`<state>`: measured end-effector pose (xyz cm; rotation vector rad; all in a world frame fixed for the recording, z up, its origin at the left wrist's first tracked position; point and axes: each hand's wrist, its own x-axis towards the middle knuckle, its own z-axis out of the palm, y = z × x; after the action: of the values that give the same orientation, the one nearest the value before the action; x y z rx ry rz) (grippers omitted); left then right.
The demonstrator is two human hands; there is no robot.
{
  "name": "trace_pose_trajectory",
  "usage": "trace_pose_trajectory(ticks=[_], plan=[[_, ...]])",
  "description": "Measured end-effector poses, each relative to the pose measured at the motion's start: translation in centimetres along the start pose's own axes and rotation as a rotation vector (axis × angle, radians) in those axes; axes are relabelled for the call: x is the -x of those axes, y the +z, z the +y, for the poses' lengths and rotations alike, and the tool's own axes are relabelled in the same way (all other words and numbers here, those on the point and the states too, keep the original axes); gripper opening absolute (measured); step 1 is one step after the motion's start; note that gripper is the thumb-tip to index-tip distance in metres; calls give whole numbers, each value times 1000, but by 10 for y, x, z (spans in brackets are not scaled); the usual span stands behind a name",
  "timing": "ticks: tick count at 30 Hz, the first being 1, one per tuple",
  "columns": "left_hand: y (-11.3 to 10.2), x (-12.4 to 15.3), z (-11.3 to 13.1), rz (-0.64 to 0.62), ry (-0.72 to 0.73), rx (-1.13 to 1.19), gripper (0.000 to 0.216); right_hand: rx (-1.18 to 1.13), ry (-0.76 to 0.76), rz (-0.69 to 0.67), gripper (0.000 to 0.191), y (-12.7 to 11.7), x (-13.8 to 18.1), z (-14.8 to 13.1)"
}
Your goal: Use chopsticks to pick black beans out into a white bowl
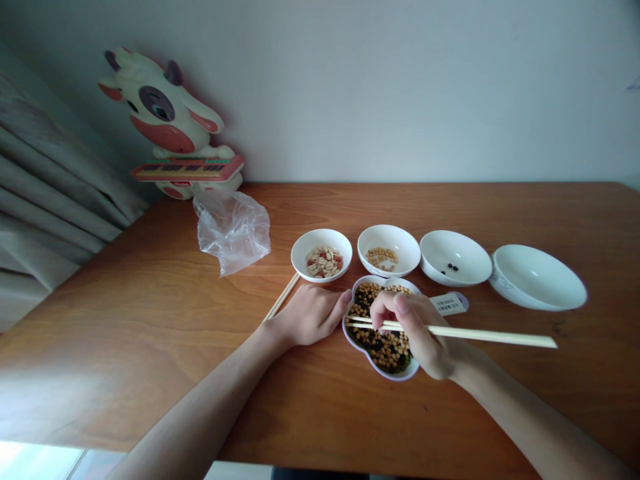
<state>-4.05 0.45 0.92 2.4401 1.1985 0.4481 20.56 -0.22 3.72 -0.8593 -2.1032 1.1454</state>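
My right hand (417, 330) is closed around a pair of wooden chopsticks (490, 335), whose tips reach left over a flower-shaped white dish (373, 363) filled with mixed yellow and dark beans. My left hand (310, 313) rests flat on the table against the dish's left rim, fingers together and stretched out, holding nothing. Behind the dish stand a bowl of peanuts and red bits (321, 255), a bowl with a few yellow beans (389, 251) and a bowl with a few black beans (455, 259).
A larger bare white bowl (537, 277) sits at the right. A second pair of chopsticks (283, 295) lies by the left hand. A crumpled clear plastic bag (233, 230) and a cow toy with a keyboard (173, 127) stand at the back left. A small label (450, 303) lies behind the dish.
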Motion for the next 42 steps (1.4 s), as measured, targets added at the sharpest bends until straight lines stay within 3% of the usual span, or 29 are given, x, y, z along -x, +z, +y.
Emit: trace_pose_trajectory(ticks=[11,42], plan=[[-1,0,1,-30,-19,24,57,-33,14,54,67,-1,0,-1],[-2,0,2,-43,-40,39,54,10,15,-42,67,-4,0,-1]])
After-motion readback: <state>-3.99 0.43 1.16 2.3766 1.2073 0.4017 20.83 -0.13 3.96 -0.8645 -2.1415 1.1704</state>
